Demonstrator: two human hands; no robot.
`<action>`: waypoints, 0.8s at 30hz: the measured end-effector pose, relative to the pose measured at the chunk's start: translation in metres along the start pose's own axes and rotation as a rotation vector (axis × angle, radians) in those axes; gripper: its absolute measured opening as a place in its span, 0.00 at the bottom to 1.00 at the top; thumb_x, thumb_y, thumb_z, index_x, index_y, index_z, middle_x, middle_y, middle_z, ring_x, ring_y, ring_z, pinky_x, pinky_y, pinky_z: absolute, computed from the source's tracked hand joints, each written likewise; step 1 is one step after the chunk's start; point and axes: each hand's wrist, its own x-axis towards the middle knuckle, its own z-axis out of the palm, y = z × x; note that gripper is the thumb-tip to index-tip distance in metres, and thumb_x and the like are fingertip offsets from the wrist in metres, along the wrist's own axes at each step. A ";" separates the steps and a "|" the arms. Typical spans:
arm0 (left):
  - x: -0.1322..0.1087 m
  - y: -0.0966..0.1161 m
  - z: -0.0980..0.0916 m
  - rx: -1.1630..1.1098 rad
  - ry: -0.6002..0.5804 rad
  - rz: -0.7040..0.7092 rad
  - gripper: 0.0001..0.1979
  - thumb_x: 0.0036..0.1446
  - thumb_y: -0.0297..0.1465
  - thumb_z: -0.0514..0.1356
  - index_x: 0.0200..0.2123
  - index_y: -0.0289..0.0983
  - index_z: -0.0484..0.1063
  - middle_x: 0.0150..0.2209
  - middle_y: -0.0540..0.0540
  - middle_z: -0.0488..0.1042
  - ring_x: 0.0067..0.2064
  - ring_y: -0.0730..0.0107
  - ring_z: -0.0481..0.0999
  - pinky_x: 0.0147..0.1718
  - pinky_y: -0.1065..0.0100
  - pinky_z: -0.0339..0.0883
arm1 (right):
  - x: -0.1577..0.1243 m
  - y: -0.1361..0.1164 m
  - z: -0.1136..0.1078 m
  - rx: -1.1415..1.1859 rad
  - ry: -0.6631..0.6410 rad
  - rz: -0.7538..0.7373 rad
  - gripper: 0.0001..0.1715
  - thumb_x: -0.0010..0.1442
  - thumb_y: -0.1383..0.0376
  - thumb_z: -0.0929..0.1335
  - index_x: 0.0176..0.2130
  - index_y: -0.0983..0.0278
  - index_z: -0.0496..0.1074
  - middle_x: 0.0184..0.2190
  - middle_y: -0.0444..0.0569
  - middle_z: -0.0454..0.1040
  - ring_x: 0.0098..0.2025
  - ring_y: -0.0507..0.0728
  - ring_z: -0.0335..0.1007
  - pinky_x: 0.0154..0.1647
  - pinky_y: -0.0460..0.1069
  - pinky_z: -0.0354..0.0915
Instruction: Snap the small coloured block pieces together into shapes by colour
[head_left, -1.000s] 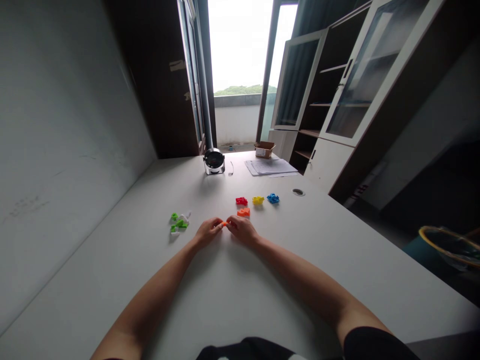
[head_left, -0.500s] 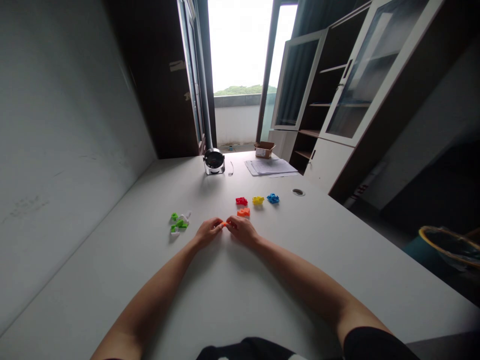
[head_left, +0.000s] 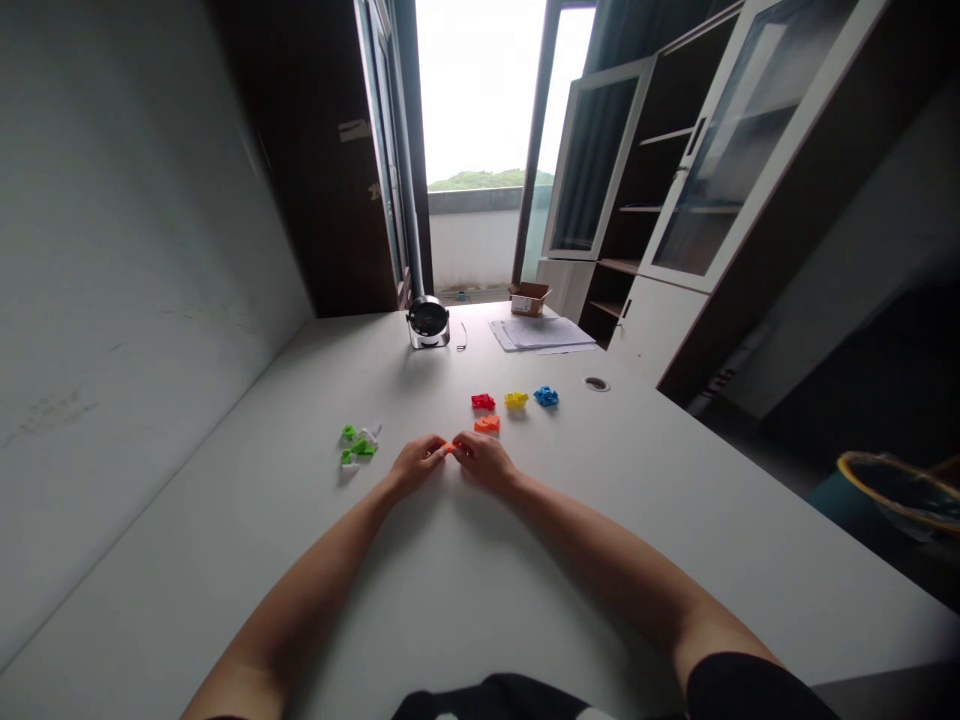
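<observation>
Since the fingers cover most of it, I can enter the small orange piece (head_left: 448, 448) only as a sliver of colour, its shape and ends unreadable from my remote seat. Location: low over the bench (head_left: 480, 590), near its middle, between two bare hands; whether it touches the surface I cannot tell.

Left hand (head_left: 418, 465): narrow, thumb and fingertips pinched on the piece; remaining fingers curled, partly concealed.

Right hand (head_left: 484, 459): likewise narrow, pinching the same piece from the other side; its back hides the palm from me.

Orange block (head_left: 487, 424): one, just beyond the right hand; details too small to make out.

Red cluster (head_left: 483, 402), yellow cluster (head_left: 516, 400), blue cluster (head_left: 547, 396): one each, in a row behind the block, well apart from the left hand; I cannot count their parts.

Green pieces (head_left: 363, 448) with white pieces (head_left: 368, 436): a loose group to the left of the left hand, some overlapping, so I give no number.

Far end: round black device (head_left: 428, 318) on a stand, its face dark; thin wire-like item (head_left: 463, 338), unidentified; papers (head_left: 541, 334), print illegible; open carton (head_left: 529, 300), interior mostly out of my sight.

Margins: dark sleeve (head_left: 750, 685) cut off by the lower edge; yellow-rimmed bin (head_left: 892, 490), blurred and cropped at the right; window (head_left: 481, 90) washed out to white above the greenery.
</observation>
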 end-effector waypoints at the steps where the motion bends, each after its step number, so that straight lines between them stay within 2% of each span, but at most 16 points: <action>1: 0.000 0.000 0.000 0.000 0.000 -0.002 0.17 0.63 0.43 0.54 0.38 0.39 0.76 0.34 0.49 0.77 0.34 0.68 0.70 0.35 0.70 0.61 | 0.000 0.000 0.000 -0.001 0.000 0.000 0.06 0.64 0.62 0.67 0.36 0.61 0.73 0.28 0.45 0.74 0.29 0.52 0.66 0.32 0.45 0.56; 24: -0.001 0.002 -0.001 0.002 0.002 -0.002 0.16 0.63 0.42 0.54 0.38 0.39 0.77 0.35 0.49 0.78 0.35 0.68 0.72 0.35 0.70 0.62 | 0.001 0.002 0.002 -0.010 -0.009 -0.003 0.06 0.64 0.62 0.67 0.36 0.61 0.73 0.29 0.44 0.74 0.29 0.52 0.65 0.32 0.45 0.56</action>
